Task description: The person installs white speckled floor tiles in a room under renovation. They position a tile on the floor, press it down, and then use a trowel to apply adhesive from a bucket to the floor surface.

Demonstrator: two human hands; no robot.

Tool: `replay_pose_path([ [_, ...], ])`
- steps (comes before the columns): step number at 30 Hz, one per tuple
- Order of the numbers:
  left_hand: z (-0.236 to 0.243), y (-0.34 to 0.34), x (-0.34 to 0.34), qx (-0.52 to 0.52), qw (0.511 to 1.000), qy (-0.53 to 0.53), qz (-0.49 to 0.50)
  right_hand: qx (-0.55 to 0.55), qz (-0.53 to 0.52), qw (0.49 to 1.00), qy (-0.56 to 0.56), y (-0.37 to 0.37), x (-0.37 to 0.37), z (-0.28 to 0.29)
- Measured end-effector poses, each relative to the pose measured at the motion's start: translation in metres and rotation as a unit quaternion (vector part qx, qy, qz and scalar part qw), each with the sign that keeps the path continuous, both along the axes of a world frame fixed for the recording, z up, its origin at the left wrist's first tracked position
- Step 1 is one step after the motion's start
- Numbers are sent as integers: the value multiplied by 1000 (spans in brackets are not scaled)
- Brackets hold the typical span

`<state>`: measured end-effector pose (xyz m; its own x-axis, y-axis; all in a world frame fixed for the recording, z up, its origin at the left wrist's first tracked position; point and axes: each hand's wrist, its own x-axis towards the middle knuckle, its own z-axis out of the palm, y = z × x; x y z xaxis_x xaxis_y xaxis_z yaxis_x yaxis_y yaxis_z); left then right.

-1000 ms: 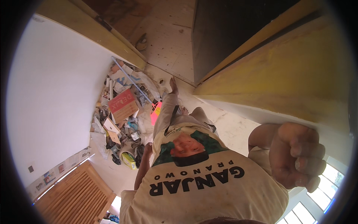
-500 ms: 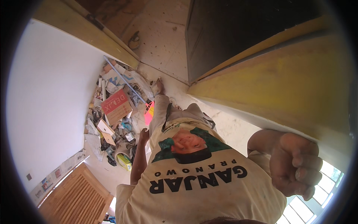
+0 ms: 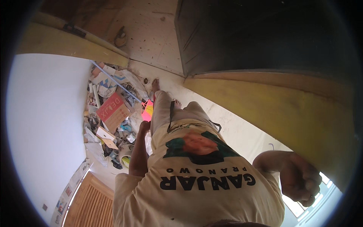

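L hand point(image 3: 144, 127): ctr-left of frame, beside pale trousers point(image 3: 162, 113), well apart fr. R; finger closure too small to tell. R hand point(image 3: 301, 181): lower right, dim, fingers curled inward; can't tell if anything gripped. Pink-and-yellow item point(image 3: 146, 112): ctr-left, directly above L hand in frame, contact can't tell; at lower end of blue pole point(image 3: 117, 82), slanting to upper left over rubbish pile point(image 3: 92, 121). Pile incl. red-and-brown cardboard box point(image 3: 114, 110), tilted, approx. mid-pile, plus pale bags and scraps; L edge along white wall point(image 3: 49, 113), R edge near trousers, so little room that side. Yellow wall point(image 3: 264, 113): fr. upper ctr corner down to right rim, lower edge near R hand; touching or apart, can't tell. Dark panel point(image 3: 264, 38): upper right, above yellow wall. Pale floor point(image 3: 234, 125): open strip betw. trousers and yellow wall edge, continuing up past bare foot point(image 3: 155, 84) thru gap at upper ctr. Louvred wooden panel point(image 3: 90, 202): lower left. Bright window point(image 3: 295, 206): lower right, below R hand. Beige T-shirt point(image 3: 211, 200), w/ print: btm ctr, betw. both arms.
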<state>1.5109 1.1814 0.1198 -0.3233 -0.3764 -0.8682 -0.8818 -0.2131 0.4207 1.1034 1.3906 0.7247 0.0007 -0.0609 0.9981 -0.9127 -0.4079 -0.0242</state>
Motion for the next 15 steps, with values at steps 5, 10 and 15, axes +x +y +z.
replay_pose_path([
  [5,-20,-62,-55,46,999,-15,-10,-13,-206,978,-9,19,2,5],
  [10,-48,-141,-96,-38,977,127,-167,-34,-698,690,187,-39,17,18],
  [15,-35,-198,-132,-6,989,89,-115,-175,-536,826,32,-53,25,66],
])
